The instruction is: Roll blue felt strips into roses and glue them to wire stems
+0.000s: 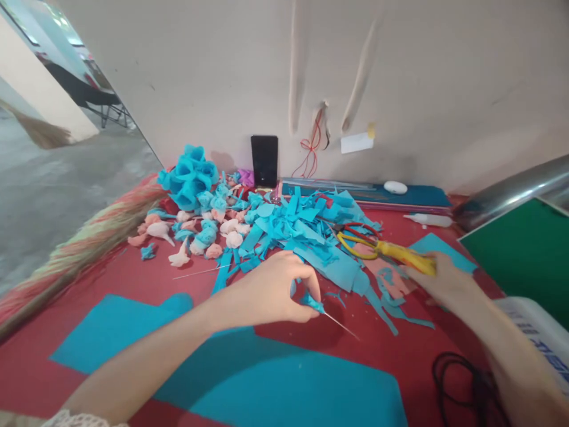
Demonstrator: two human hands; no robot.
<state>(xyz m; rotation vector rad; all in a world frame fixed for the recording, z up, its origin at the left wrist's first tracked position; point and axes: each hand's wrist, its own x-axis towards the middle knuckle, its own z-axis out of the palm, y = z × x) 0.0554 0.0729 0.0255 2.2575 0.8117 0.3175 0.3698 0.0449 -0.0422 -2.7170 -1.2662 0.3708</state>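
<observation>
Near the middle, my left hand (297, 287) is closed in a pinch on a small blue paper flower (313, 303). A thin wire stem (340, 324) sticks out of it toward the lower right. On the right, my right hand (438, 279), slightly blurred, is closed on the end of a yellow-handled tool (404, 256); its kind is not clear. Beside that tool lie scissors with red handles (362, 228) and a yellow loop handle (349, 246). Behind my hands spreads a heap of cut blue crepe paper strips (306, 222).
Small blue, pink and white paper flowers (204, 234) and a larger blue bunch (191, 175) sit at the back left. Blue paper sheets (284, 379) lie in front. A phone (265, 161) leans on the wall. A black cable (462, 373) and green board (524, 261) are right.
</observation>
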